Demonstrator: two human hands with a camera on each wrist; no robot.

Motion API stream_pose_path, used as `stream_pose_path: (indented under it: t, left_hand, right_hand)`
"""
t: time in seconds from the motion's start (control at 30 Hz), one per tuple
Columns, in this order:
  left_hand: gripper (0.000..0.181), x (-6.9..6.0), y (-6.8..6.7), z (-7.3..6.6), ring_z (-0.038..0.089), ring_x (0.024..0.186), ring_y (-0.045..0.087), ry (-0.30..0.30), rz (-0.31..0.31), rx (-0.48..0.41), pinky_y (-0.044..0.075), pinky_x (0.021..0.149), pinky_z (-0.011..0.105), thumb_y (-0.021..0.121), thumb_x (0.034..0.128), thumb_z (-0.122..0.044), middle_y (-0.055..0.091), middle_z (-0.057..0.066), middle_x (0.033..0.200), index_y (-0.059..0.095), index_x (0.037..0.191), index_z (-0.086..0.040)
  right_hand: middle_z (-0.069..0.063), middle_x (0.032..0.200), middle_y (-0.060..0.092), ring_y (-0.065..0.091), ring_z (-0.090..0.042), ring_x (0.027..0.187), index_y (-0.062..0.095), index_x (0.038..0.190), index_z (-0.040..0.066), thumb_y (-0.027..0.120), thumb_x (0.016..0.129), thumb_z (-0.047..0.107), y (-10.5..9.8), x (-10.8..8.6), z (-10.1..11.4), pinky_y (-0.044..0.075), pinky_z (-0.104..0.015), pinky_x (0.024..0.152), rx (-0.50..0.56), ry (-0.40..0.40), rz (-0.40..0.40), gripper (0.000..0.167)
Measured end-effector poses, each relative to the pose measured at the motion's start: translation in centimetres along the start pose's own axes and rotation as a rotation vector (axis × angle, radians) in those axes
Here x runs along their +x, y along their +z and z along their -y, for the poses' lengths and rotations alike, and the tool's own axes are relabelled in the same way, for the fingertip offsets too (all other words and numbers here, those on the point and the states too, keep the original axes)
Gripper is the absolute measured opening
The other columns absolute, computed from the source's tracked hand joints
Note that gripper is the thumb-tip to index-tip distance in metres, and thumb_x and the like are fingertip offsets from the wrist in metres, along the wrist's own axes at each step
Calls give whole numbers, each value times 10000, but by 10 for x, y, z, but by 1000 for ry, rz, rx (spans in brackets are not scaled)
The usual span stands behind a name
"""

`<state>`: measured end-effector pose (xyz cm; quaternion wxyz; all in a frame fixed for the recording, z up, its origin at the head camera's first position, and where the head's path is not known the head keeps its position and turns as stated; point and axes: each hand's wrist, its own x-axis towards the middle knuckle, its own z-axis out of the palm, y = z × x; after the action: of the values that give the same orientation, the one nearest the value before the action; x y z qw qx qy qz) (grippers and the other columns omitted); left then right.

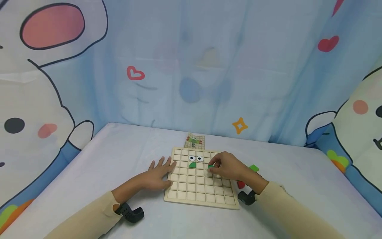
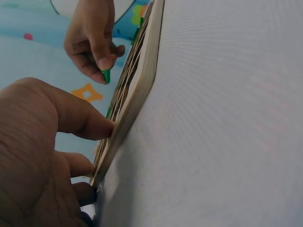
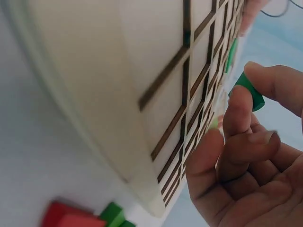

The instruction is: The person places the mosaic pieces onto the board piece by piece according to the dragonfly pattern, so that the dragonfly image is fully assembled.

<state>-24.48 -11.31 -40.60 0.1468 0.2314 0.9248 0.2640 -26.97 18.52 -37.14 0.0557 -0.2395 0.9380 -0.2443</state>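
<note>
A wooden grid board [image 1: 191, 187] lies on the white table. Two round eye pieces [image 1: 195, 158] sit side by side in its upper cells, with a green piece [image 1: 192, 165] just below the left one. My left hand [image 1: 156, 176] rests on the board's left edge with fingers spread; in the left wrist view the thumb touches the board's rim [image 2: 137, 99]. Over the board's right half, my right hand [image 1: 228, 166] pinches a small green piece [image 3: 252, 92] between thumb and index finger, held above the cells.
A patterned card [image 1: 194, 141] lies behind the board. To the board's right are a green piece [image 1: 254, 168] and a red piece [image 1: 241, 184], partly hidden by the right forearm. A blue cartoon curtain [image 1: 191, 66] hangs behind the table.
</note>
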Motion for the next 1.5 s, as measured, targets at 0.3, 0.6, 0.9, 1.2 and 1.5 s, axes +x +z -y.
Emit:
stream_pose_path:
  t: [0.3, 0.6, 0.9, 1.2, 1.5]
  left_hand:
    - [718, 0, 0, -1, 352, 1540, -51, -1, -7, 12, -61, 1207, 590, 555, 944, -255, 75, 150, 1658, 242, 1570, -96]
    - [715, -1, 0, -2, 361, 1539, -46, 10, -7, 14, -56, 1206, 594, 550, 944, -257, 82, 160, 1656, 244, 1568, -87]
    - [706, -3, -1, -1, 361, 1539, -46, 18, -7, 17, -49, 1205, 599, 538, 951, -265, 78, 158, 1657, 245, 1568, -86]
    - [710, -3, -2, -1, 365, 1538, -48, 16, 1, 11, -54, 1205, 598, 543, 947, -261, 75, 163, 1656, 247, 1566, -81]
    - [713, -2, -2, 0, 358, 1540, -48, 12, 1, 18, -53, 1205, 598, 540, 947, -266, 75, 156, 1658, 241, 1569, -89]
  right_hand:
    - [15, 812, 676, 590, -79, 694, 729, 1023, 73, 710, 907, 238, 1, 22, 8, 488, -270, 634, -11, 0, 52, 203]
    - [13, 842, 679, 599, -87, 737, 742, 995, 77, 750, 873, 217, 9, 30, 15, 502, -271, 662, -7, 48, 62, 186]
    - [1, 831, 734, 647, -96, 734, 782, 918, 80, 831, 785, 235, 11, 30, 19, 536, -294, 656, -80, 112, -49, 210]
    - [-1, 813, 746, 647, -96, 670, 786, 846, 107, 863, 743, 249, 16, 27, 25, 533, -290, 618, -109, 187, -119, 191]
    - [-25, 847, 755, 663, -114, 698, 781, 919, 77, 827, 788, 213, 19, 21, 29, 537, -298, 626, -139, 178, -138, 194]
